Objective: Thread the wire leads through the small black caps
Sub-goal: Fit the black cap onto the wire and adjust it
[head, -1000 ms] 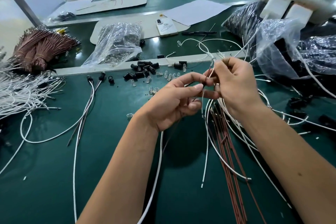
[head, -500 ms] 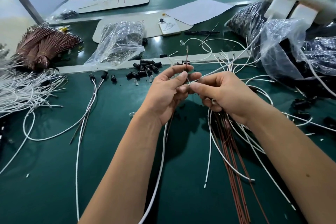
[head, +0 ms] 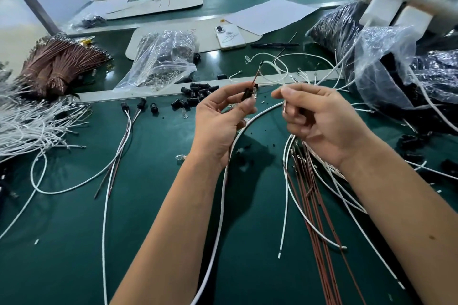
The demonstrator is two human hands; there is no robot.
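Observation:
My left hand point(head: 223, 119) pinches a small black cap point(head: 247, 94) above the green table. A brown wire lead point(head: 257, 74) sticks up out of the cap. My right hand point(head: 319, 121) is a short way to the right, its thumb and forefinger pinching the end of a white wire point(head: 260, 112) that curves down between my forearms. Loose black caps point(head: 198, 94) lie in a heap just behind my left hand. Brown wires point(head: 314, 205) and white wires point(head: 292, 200) lie under my right wrist.
A clear bag of small parts point(head: 161, 62) lies behind the caps. Brown wire bundles point(head: 57, 62) and a white wire pile point(head: 29, 124) fill the left. Plastic bags point(head: 396, 69) crowd the right. Two capped wire pairs point(head: 131, 109), a phone point(head: 229, 37) and a pen point(head: 272, 44) are there too.
My hands have drawn apart. The left one now holds the cap with the brown lead, and the right one has moved right with the white wire end.

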